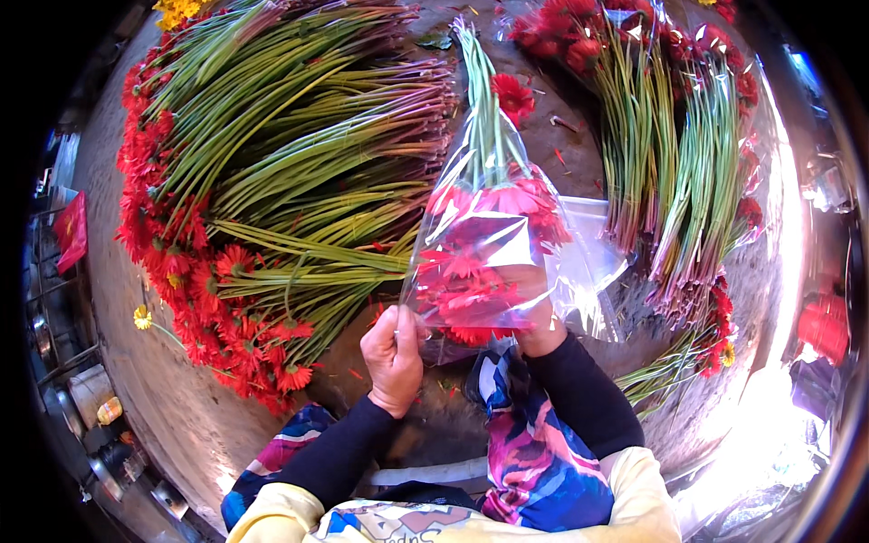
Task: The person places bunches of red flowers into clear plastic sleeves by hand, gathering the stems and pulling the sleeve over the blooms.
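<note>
Head view. A brown surface, bowed by the lens, carries cut flowers; bright light falls along its right side. Centrally, in front of the person, a bouquet of red blooms is held above the surface. Its long axis runs away from the person, leaning slightly left at the far end; the stem ends point away, the blooms toward the person.

A clear sleeve surrounds the blooms, its wide end nearest the person; bare stems project from the narrow far end. The left hand pinches the near left corner of the sleeve between thumb and curled fingers. The right hand lies behind the film near the blooms; whether its fingers are closed cannot be told.

Left: a heap of red flowers, blooms mostly at its left and near edges, stems running rightward. Right: stem bundles, blooms mainly at the far end, with glossy film over part of them. A single red bloom lies just right of the bouquet's stems
</note>
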`<state>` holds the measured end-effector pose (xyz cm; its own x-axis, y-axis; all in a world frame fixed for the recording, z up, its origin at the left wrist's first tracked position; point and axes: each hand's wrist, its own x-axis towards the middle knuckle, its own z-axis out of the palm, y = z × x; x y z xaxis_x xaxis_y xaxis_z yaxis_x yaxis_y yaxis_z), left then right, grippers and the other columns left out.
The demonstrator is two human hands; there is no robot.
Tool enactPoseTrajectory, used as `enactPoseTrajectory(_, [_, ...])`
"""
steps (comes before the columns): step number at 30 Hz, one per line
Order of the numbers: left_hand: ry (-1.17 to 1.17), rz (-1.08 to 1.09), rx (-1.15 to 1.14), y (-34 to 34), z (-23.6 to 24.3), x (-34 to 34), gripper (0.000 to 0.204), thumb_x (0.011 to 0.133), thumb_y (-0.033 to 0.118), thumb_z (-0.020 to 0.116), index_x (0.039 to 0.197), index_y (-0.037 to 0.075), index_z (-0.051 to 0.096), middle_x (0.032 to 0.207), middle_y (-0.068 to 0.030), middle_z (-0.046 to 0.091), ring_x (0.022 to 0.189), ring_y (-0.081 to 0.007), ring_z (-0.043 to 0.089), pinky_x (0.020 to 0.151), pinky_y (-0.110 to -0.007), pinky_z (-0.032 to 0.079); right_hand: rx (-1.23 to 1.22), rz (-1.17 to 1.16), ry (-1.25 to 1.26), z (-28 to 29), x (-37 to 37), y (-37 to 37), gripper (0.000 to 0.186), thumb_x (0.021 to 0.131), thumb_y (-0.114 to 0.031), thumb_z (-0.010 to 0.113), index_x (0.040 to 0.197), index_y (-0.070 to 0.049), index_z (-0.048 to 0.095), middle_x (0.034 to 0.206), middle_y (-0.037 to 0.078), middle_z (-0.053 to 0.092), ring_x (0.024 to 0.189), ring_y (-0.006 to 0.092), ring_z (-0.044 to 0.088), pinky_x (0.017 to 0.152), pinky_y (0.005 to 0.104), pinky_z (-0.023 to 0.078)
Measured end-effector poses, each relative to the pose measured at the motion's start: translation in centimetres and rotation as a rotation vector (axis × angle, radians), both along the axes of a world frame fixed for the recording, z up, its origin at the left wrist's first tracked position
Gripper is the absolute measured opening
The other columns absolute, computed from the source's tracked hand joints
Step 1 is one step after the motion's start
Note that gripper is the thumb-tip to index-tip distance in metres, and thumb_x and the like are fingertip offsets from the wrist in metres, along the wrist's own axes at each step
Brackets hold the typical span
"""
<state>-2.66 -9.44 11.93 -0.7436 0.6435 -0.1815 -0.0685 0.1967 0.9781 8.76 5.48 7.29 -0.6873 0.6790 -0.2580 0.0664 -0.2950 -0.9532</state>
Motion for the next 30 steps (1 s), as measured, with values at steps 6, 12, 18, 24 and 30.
enactPoseTrajectory(6, [-0.027,-0.184,0.036,-3.5,-5.6,-2.2,0.026,0.090,0.028,0.051,0.101,0.005,0.056,0.101,-0.0100,0.059,0.089,-0.0224,0.056,0.071,-0.035,0.048,-0.127,-0.167,-0.037,-0.7,-1.7,0.3,0.035,0.072,-0.009,0.075,0.103,-0.001,0.060,0.098,0.006,0.064,0.091,0.0157,0.060,0.079,0.0322,0.049])
enactPoseTrajectory(12, [-1.309,-0.340,0.024,4.0,-5.4,-3.7,0.090,0.080,0.070,0.048,0.144,0.012,0.025,0.137,-0.0105,0.043,0.122,-0.0260,0.047,0.100,-0.046,0.040,-0.156,-0.173,-0.006,2.4,-2.0,0.2,0.032,0.083,-0.013,0.069,0.109,0.000,0.055,0.099,0.006,0.062,0.093,0.0143,0.057,0.080,0.0310,0.048])
enactPoseTrajectory(18, [-1.350,-0.443,0.118,4.7,-4.8,-0.9,0.055,0.091,0.040,0.054,0.134,0.008,0.041,0.126,-0.0121,0.054,0.109,-0.0244,0.058,0.094,-0.041,0.047,0.373,0.051,-0.365,6.9,0.7,0.4,0.041,0.090,-0.024,0.060,0.120,0.001,0.047,0.097,0.016,0.060,0.085,0.0290,0.060,0.074,0.0360,0.047])
enactPoseTrajectory(24, [-1.386,-0.417,0.177,5.3,-2.7,-2.1,0.043,0.093,0.030,0.052,0.124,0.000,0.050,0.118,-0.0148,0.060,0.108,-0.0251,0.059,0.097,-0.039,0.046,1.182,0.233,-0.503,12.9,7.3,-2.2,0.067,0.077,-0.023,0.076,0.132,-0.009,0.042,0.115,0.012,0.049,0.093,0.0265,0.054,0.075,0.0357,0.044])
enactPoseTrajectory(30, [-1.280,-0.460,0.169,5.2,-2.2,-2.4,0.042,0.091,0.022,0.054,0.126,0.000,0.047,0.121,-0.0145,0.058,0.107,-0.0237,0.060,0.094,-0.039,0.048,1.531,-0.106,-0.320,13.9,4.8,-0.7,0.028,0.065,-0.017,0.077,0.091,-0.017,0.067,0.083,-0.001,0.052,0.076,0.0182,0.052,0.069,0.0342,0.040])
